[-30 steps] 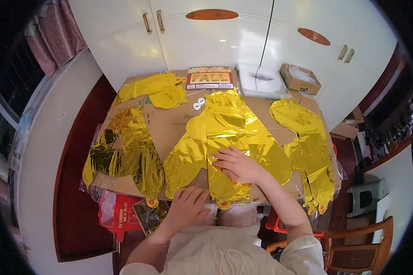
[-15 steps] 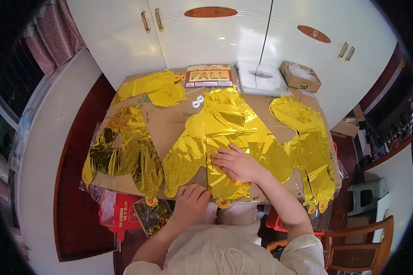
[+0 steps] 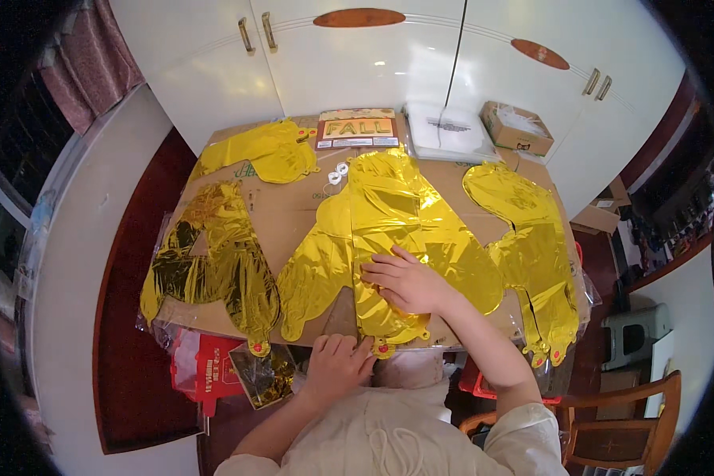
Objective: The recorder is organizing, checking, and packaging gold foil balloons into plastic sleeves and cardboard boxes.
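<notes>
A flat gold foil balloon point(image 3: 385, 214) lies across the middle of the cardboard-covered table point(image 3: 293, 214), partly over another gold foil piece point(image 3: 460, 246). My right hand point(image 3: 408, 283) rests on its lower half, fingers spread and palm down. At the table's front edge my left hand point(image 3: 339, 366) has curled fingers, close beside the balloon's lower tab with a red dot point(image 3: 383, 349). The fingertips there are partly hidden, so whatever they grip cannot be made out. On the left lies an A-shaped gold foil balloon point(image 3: 242, 270); on the right another gold foil balloon point(image 3: 539, 254).
Along the back sit a gold foil balloon point(image 3: 274, 155), a printed card point(image 3: 357, 128), a stack of clear plastic bags point(image 3: 448, 135) and a small cardboard box point(image 3: 517, 128). White ribbon rolls point(image 3: 338, 173) lie nearby. Below the front edge are a red bag point(image 3: 214, 369) and a wooden chair point(image 3: 619, 436).
My left hand has shifted slightly right and down toward the balloon's red-dotted tab. My right hand stays spread on the foil. The whole view has drifted a little.
</notes>
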The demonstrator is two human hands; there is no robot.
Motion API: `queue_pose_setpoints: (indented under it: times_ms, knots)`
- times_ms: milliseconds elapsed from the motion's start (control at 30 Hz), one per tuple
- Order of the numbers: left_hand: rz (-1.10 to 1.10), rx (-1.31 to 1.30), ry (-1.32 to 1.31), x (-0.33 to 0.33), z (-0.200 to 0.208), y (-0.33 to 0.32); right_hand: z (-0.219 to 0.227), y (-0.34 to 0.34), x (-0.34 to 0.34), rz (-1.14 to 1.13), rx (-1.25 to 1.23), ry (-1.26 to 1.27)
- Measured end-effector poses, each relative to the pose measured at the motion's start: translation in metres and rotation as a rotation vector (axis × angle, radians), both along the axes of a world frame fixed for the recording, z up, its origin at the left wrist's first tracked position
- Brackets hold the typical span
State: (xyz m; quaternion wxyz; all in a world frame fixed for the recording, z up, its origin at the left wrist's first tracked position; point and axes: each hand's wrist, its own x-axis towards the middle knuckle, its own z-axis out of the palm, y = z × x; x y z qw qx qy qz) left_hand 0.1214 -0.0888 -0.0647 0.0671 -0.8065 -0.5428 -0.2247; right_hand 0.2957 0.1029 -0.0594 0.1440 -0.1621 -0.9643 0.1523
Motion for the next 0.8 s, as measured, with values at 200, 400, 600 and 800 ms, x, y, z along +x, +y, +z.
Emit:
queue_pose_setpoints:
  times_ms: [200, 400, 600, 800]
  knots:
    - [0.075, -0.018, 0.102, 0.010, 0.002, -0.008, 0.003, -0.001, 0.000, -0.001, 0.013, -0.003]
    - [0.231, -0.026, 0.182, 0.022, -0.004, -0.013, 0.003, -0.001, 0.000, 0.001, 0.026, 0.002]
    - [0.282, -0.074, 0.196, 0.022, 0.000, -0.022, 0.002, -0.001, 0.000, 0.003, 0.022, 0.012]
    - [0.184, -0.048, 0.095, 0.021, 0.006, -0.022, 0.002, 0.000, 0.000, 0.009, 0.015, -0.006]
